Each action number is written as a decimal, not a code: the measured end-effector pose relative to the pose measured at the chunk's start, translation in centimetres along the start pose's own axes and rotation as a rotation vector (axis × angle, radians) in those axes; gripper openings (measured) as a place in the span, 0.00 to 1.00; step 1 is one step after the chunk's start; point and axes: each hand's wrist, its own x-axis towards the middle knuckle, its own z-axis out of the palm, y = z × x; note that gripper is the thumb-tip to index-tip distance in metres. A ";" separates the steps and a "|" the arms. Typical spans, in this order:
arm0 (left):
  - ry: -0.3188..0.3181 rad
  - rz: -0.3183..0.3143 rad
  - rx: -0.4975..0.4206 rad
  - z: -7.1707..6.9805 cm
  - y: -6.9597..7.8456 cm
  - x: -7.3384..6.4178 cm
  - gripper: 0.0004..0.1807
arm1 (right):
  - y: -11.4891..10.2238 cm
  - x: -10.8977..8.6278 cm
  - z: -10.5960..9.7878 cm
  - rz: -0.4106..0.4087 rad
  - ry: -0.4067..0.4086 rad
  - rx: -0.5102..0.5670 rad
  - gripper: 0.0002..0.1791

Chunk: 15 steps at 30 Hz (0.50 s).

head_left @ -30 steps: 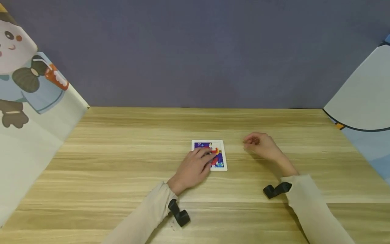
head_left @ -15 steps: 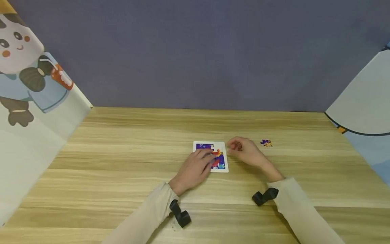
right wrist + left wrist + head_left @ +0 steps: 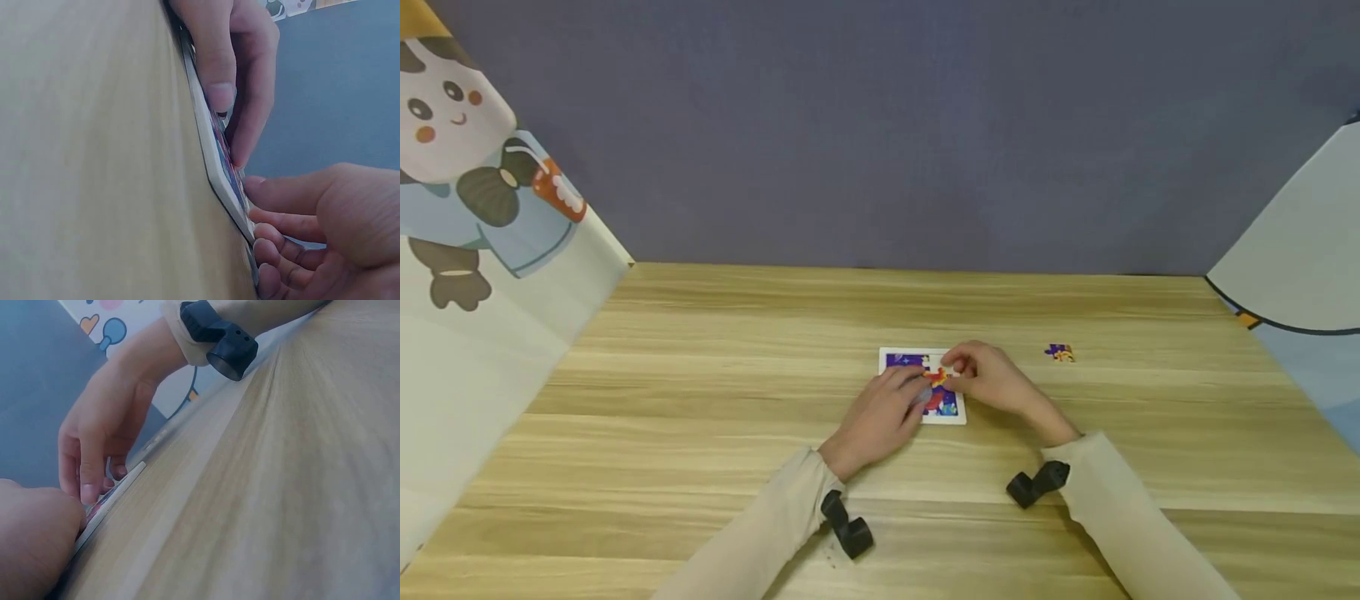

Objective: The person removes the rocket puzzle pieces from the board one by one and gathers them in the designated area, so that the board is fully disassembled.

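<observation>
A jigsaw puzzle [image 3: 951,408] in a white frame lies flat on the table, with purple, red and yellow printing and a pale gap near its upper right. My left hand [image 3: 880,415] rests over its left and lower part, fingers spread across it. At the upper right corner, my right hand [image 3: 992,379] is bent with thumb and forefinger pinched down at the gap; the puzzle piece there is mostly hidden by the fingers. In the right wrist view, the right thumb [image 3: 281,190] and fingertips meet the puzzle's edge [image 3: 215,165], close to the left fingers [image 3: 253,119].
One loose puzzle piece [image 3: 1060,352], purple and yellow, lies on the wooden table [image 3: 737,333] to the right of the frame. A dark panel [image 3: 880,133] stands behind, and cartoon-printed panels [image 3: 535,250] flank both sides.
My right hand has moved left from beside the loose piece, uncovering it, to the puzzle's upper right corner. The left hand has stayed on the puzzle.
</observation>
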 end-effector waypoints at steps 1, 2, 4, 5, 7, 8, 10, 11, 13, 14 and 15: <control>-0.006 -0.007 0.003 0.0 0.0 0.0 0.18 | 0.0 0.0 0.0 -0.003 -0.002 -0.006 0.14; -0.016 -0.018 0.002 0.0 0.0 0.0 0.19 | 0.1 0.0 0.1 -0.004 -0.002 -0.012 0.14; -0.030 -0.032 0.007 -0.1 0.1 0.0 0.20 | 0.1 0.0 0.2 -0.007 -0.005 -0.013 0.15; -0.038 -0.039 0.009 -0.1 0.1 0.0 0.21 | 0.1 0.0 0.2 -0.009 -0.005 -0.013 0.15; -0.052 -0.055 0.007 -0.3 0.1 -0.1 0.23 | 0.0 0.0 0.3 -0.005 -0.004 -0.011 0.15; -0.055 -0.058 0.005 -0.3 0.1 0.0 0.23 | 0.0 0.0 0.4 -0.001 -0.002 -0.009 0.15; -0.056 -0.057 0.004 -0.4 0.1 0.0 0.23 | 0.0 0.0 0.4 0.003 -0.003 -0.009 0.15; -0.057 -0.058 0.003 -0.4 0.1 0.0 0.23 | 0.0 0.0 0.4 0.005 -0.002 -0.009 0.15; -0.053 -0.053 0.005 -0.4 0.2 0.0 0.23 | -0.1 -0.1 0.4 0.011 0.000 -0.008 0.15; -0.050 -0.049 0.007 -0.4 0.2 0.0 0.22 | -0.1 -0.1 0.4 0.011 0.001 -0.005 0.15; -0.048 -0.047 0.009 -0.4 0.2 0.0 0.22 | -0.1 -0.1 0.4 0.011 0.001 -0.004 0.15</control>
